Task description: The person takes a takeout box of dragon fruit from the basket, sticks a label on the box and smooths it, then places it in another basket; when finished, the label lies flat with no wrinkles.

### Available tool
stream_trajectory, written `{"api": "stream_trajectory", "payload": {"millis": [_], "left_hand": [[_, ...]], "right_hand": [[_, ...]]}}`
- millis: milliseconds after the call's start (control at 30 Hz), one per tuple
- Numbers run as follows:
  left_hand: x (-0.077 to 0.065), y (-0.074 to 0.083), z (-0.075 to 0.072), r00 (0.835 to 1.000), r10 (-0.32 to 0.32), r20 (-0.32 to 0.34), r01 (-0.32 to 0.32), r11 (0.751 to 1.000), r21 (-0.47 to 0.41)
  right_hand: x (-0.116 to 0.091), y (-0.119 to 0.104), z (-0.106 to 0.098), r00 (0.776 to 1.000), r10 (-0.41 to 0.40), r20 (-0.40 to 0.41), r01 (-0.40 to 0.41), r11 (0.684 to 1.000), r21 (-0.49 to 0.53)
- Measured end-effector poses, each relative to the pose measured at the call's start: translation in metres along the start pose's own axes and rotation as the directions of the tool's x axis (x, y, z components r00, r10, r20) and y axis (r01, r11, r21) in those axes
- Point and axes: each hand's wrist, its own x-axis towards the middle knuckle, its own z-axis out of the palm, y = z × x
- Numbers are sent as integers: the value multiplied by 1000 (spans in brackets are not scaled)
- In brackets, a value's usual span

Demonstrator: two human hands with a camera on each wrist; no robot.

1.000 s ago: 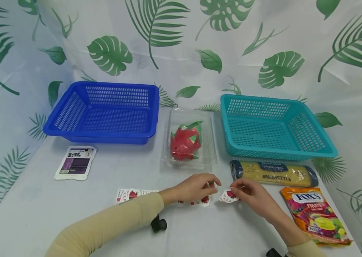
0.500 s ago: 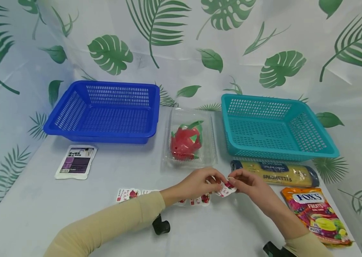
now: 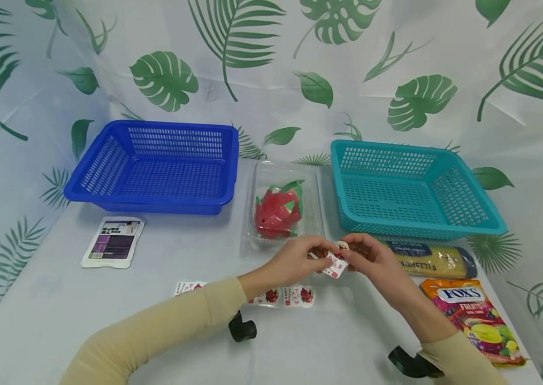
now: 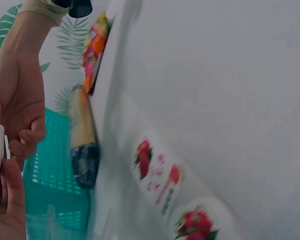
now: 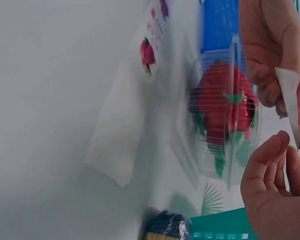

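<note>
A white sticker [image 3: 335,268] with a dragon fruit print is held up between both hands, just in front of the clear plastic box [image 3: 311,214]. My left hand [image 3: 295,264] pinches it from the left, and my right hand [image 3: 381,270] pinches its other side. Seen from the right wrist, the sticker [image 5: 288,92] shows its plain white back. Inside the box lies a red dragon fruit [image 3: 278,211] with green tips. Below my left hand a strip of similar stickers [image 3: 299,295] lies on the table, partly hidden by the sleeve; its bare backing [image 5: 117,130] appears in the right wrist view.
A blue basket [image 3: 151,206] stands back left, a teal basket [image 3: 420,230] back right. Right of my right hand are a spaghetti pack [image 3: 432,260] and a Fox's candy bag [image 3: 480,326]. A white and purple packet [image 3: 113,242] lies at the left.
My left hand has come over from the sticker strip to the sticker in my right hand. Both hands have lifted it and moved away from me, toward the plastic box.
</note>
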Motion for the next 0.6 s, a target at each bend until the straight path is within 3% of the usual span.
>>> {"api": "stream_trajectory", "payload": {"millis": [267,600], "left_hand": [[12,9,-17,989,4,-147,6,998,68],[24,8,-39,970,8,-244,13,996,88]], "right_hand": [[12,-12,10,992,-14,-124,7,998,-64],[38,-22,22,959,-86,-268,61,993,-102]]}}
